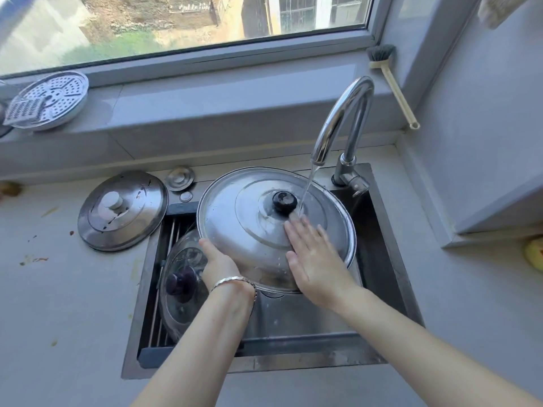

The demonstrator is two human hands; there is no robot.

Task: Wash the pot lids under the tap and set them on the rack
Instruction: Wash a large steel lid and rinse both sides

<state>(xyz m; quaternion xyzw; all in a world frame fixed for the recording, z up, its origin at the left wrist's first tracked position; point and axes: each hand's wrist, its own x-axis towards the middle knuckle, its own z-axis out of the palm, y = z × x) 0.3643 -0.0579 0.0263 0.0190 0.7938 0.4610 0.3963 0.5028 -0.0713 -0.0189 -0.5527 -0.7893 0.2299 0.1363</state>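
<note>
A large steel pot lid (249,218) with a black knob is held tilted over the sink (390,259). Water runs from the chrome tap (338,121) onto it beside the knob. My left hand (219,264) grips the lid's near left rim. My right hand (314,257) lies flat on the lid's top, fingers spread, just below the stream. A glass lid (183,284) with a dark knob rests on the wire rack (173,227) in the left part of the sink. A second steel lid (122,210) with a pale knob lies on the counter to the left.
A small round metal lid (179,178) sits behind the sink. On the windowsill lie a perforated steamer plate (51,98) and, at the right, a dish brush (390,83). Food scraps dot the left counter (33,258). A yellow object (534,254) sits at the right edge.
</note>
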